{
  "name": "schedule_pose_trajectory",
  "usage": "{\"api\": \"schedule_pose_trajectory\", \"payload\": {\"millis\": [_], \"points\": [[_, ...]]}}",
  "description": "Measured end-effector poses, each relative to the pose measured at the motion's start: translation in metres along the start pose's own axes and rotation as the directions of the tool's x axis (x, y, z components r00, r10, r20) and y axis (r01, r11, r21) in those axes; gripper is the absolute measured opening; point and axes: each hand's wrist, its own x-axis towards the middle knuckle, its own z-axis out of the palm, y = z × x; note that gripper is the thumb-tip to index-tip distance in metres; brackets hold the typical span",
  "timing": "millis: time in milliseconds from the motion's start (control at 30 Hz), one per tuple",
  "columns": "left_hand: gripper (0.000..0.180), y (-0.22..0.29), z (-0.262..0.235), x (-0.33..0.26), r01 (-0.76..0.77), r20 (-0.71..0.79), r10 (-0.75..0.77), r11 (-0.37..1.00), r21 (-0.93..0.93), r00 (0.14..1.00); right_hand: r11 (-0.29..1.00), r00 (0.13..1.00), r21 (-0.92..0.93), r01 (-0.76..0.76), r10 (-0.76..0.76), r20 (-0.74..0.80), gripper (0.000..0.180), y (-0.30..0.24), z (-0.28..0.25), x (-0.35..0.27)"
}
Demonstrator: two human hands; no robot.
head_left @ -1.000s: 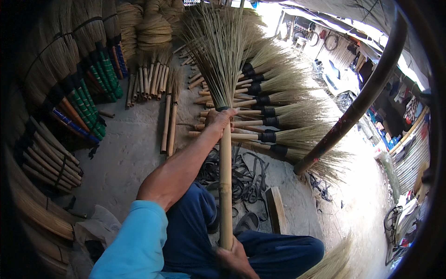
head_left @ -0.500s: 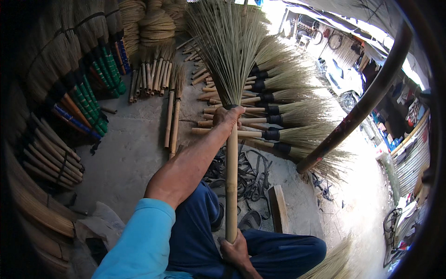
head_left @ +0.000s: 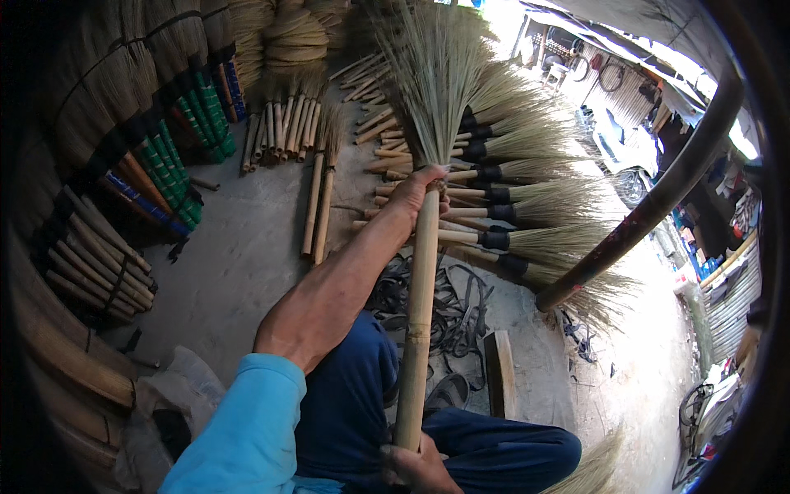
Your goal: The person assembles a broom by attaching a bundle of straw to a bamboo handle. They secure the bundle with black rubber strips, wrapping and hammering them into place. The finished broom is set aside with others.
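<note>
On the concrete workshop floor (head_left: 247, 263) strewn with finished brooms (head_left: 527, 198), the left hand (head_left: 420, 191) had slid up, fingers clenched round the upright grass broom (head_left: 421, 272) below its bristles, the right hand (head_left: 420, 465) gripping its base.

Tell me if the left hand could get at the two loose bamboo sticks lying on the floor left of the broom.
Probably yes: the left hand grips the broom beside the bamboo sticks, with bare floor between, but it would have to let go first.

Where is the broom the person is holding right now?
In the head view the broom stands upright at centre, left hand gripping the bamboo handle just under the bristles, right hand at its lower end, in front of the finished brooms lying on the floor.
</note>
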Motion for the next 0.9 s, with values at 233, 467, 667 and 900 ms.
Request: {"api": "schedule_pose_trajectory", "payload": {"millis": [233, 467, 667, 900], "points": [[0.05, -0.034, -0.005, 0.033, 0.03, -0.227, 0.073, 0.908, 0.418, 0.971, 0.816, 0.875, -0.506, 0.28, -0.434, -0.216, 0.036, 0.031, -0.016, 0.05], [0.045, -0.002, 0.002, -0.001, 0.076, 0.062, -0.074, 0.997, -0.032, 0.995, 0.97, 0.964, 0.239, 0.05, -0.11, 0.244, 0.036, -0.017, 0.014, -0.051], [0.04, -0.012, 0.0, 0.009, 0.032, -0.146, -0.006, 0.983, 0.178, 0.989, 0.999, 1.0, 0.042, -0.023, 0.023, -0.019, 0.04, 0.01, 0.007, -0.013], [0.049, -0.038, -0.009, 0.032, 0.012, -0.185, 0.07, 0.914, 0.407, 0.98, 0.92, 0.947, -0.366, 0.139, -0.231, -0.221, 0.036, 0.024, -0.002, 0.027]]}}
